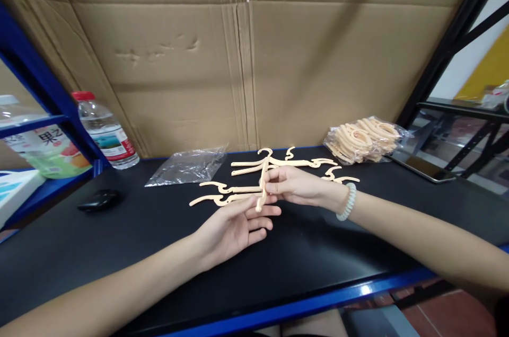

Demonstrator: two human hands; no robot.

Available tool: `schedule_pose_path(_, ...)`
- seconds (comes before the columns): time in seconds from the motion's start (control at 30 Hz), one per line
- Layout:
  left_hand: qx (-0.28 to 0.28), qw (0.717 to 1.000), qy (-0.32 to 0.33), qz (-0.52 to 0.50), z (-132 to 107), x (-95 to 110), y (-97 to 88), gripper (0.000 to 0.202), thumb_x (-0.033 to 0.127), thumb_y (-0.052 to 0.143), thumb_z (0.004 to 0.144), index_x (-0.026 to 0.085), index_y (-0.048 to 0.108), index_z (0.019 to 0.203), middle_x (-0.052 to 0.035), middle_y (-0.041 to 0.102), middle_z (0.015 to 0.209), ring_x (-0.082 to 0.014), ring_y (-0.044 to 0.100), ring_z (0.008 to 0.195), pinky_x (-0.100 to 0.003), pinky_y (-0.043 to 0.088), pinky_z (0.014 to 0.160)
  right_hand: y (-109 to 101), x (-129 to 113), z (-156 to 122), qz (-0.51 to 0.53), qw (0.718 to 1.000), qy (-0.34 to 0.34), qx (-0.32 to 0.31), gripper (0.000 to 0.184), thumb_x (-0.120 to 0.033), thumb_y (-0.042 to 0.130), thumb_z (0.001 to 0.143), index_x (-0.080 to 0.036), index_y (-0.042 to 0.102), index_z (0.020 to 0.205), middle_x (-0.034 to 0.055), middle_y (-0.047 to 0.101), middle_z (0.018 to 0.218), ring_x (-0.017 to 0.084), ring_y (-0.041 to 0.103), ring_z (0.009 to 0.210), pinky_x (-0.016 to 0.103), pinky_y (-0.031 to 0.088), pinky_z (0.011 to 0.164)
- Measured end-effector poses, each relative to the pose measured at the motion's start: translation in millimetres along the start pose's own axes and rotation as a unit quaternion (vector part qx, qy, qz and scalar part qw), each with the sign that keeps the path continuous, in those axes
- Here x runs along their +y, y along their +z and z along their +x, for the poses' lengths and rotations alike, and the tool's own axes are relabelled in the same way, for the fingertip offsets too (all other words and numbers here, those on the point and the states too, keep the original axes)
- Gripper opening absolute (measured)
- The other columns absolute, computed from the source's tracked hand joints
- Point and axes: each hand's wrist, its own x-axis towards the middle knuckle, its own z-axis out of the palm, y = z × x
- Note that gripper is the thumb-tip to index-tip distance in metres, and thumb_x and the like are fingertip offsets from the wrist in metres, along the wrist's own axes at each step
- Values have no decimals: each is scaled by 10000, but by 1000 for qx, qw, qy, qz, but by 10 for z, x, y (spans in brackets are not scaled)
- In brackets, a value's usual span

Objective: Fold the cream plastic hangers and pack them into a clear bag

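My right hand (296, 186) pinches a cream plastic folding hanger (263, 175), held upright above the table and seen nearly edge-on. At its lower end is my left hand (234, 225), palm up, with thumb and index finger closed about the tip and the other fingers loosely extended. Behind and beside my hands lie several loose hanger parts: straight arms with curved ends (234, 197), a hook (290, 153) and a further arm (298, 163). My right hand and the held hanger partly cover them.
A crumpled clear bag (189, 166) lies at the back left. Bagged hangers (363, 138) sit back right, near a phone-like slab (423, 170). A water bottle (107, 133) and a black mouse (99, 200) are at left. Cardboard (178, 77) walls the back of the black table (310, 263).
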Motion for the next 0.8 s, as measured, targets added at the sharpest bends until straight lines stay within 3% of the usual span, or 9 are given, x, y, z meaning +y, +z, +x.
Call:
schedule_pose_path(0.17, 35, 999, 22, 14, 14, -34, -11, 262, 212, 847, 673, 106, 699, 861, -41, 649, 752, -74, 582, 634, -159, 475, 627, 77, 15, -3, -77, 996, -20, -45, 160, -261, 670, 814, -127, 584, 804, 1, 596, 722, 93, 569, 635, 219, 454, 607)
schedule_pose_path(0.27, 37, 998, 51, 31, 40, -40, -43, 263, 217, 831, 696, 88, 680, 869, -6, 583, 659, -55, 531, 588, -151, 452, 603, -82, -13, 40, -195, 980, -40, -6, 105, -239, 630, 836, -143, 611, 873, 13, 633, 786, 118, 601, 726, 250, 482, 691)
schedule_pose_path(0.33, 38, 997, 60, 33, 50, -32, -60, 199, 198, 788, 743, 90, 653, 842, -8, 575, 665, -65, 533, 606, -168, 458, 620, -309, -28, 75, -373, 922, -56, 87, 75, -193, 605, 845, -157, 640, 901, 27, 664, 855, 130, 613, 786, 256, 481, 734)
schedule_pose_path(0.37, 40, 997, 61, 33, 52, -28, -63, 172, 186, 766, 762, 98, 632, 825, -14, 584, 684, -75, 543, 623, -180, 462, 633, -442, -29, 87, -478, 863, -61, 151, 63, -170, 601, 840, -165, 651, 877, 27, 674, 865, 133, 616, 787, 254, 475, 735)
schedule_pose_path(0.4, 45, 997, 60, 35, 52, -25, -63, 159, 181, 745, 779, 107, 609, 813, -24, 600, 713, -85, 556, 643, -192, 467, 647, -576, -25, 94, -519, 830, -60, 195, 68, -145, 588, 839, -155, 655, 848, 46, 678, 862, 149, 613, 784, 274, 465, 738)
schedule_pose_path(0.47, 56, 996, 57, 47, 48, -26, -52, 160, 195, 707, 814, 124, 563, 817, -50, 636, 763, -101, 577, 660, -208, 470, 656, -813, 0, 87, -565, 790, -57, 230, 55, -133, 607, 815, -145, 658, 801, 65, 672, 823, 172, 595, 747, 305, 443, 730)
schedule_pose_path(0.6, 75, 992, 59, 83, 35, -54, -31, 197, 261, 661, 861, 145, 503, 842, -100, 682, 810, -109, 585, 630, -220, 472, 632, -1062, 100, 47, -612, 756, -51, 227, 72, -85, 651, 744, -146, 635, 712, 55, 644, 762, 175, 565, 709, 301, 415, 707)
schedule_pose_path(0.8, 70, 990, 83, 87, 19, -62, -52, 214, 222, 712, 827, 157, 522, 899, -59, 676, 813, -95, 599, 691, -192, 489, 685, -1111, 158, 69, -621, 743, -67, 241, 104, -121, 637, 766, -162, 574, 695, 29, 617, 737, 160, 550, 699, 279, 403, 682)
